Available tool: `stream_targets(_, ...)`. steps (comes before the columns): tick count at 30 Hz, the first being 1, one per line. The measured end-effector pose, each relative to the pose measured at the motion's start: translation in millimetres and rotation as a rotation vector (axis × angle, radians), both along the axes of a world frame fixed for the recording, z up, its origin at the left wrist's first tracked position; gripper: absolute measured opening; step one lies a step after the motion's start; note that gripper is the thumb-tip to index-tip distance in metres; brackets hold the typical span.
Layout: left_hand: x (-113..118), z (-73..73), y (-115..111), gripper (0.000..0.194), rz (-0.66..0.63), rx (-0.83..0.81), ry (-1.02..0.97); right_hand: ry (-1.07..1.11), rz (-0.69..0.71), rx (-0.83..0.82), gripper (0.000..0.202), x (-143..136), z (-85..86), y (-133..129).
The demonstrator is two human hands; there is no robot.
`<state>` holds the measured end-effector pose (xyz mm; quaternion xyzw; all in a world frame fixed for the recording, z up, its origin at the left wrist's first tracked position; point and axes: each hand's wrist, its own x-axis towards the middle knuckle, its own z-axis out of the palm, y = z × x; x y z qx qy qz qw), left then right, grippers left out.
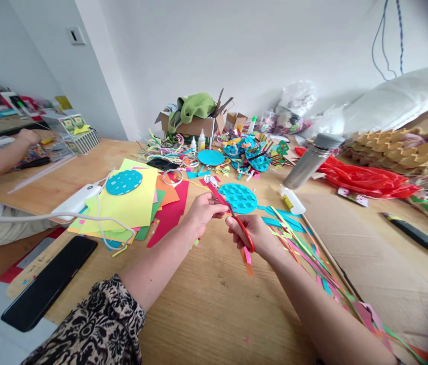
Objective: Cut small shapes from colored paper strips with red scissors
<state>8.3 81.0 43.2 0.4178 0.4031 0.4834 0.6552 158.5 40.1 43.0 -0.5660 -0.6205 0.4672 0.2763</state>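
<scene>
A narrow red-pink paper strip (216,192) is pinched between the fingers of my left hand (203,210). My right hand (256,234) is closed round the red handles of a pair of scissors (246,235), whose blades meet the strip beside my left fingertips; whether the blades are apart is too small to tell. Orange and pink paper pieces (247,257) show just below my right hand. Behind both hands lies a blue round piece with rows of bumps (238,197). Many coloured paper strips (293,235) spread to the right of my right hand.
Coloured paper sheets (132,208) lie at left, near a white power strip (80,200) and a black phone (50,281). A metal bottle (305,165), cardboard (381,253) and a utility knife (419,234) are at right. Another person's arm (4,154) rests at far left.
</scene>
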Motion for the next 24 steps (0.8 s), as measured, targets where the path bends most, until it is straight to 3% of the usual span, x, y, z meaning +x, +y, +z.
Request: stream_targets(24, -4.9, 4.6, 2.4, 0.028, -0.041, -0.029, 0.063, -0.008, 0.03, -0.017, 0.045, 2.8, -3.4, 0.9)
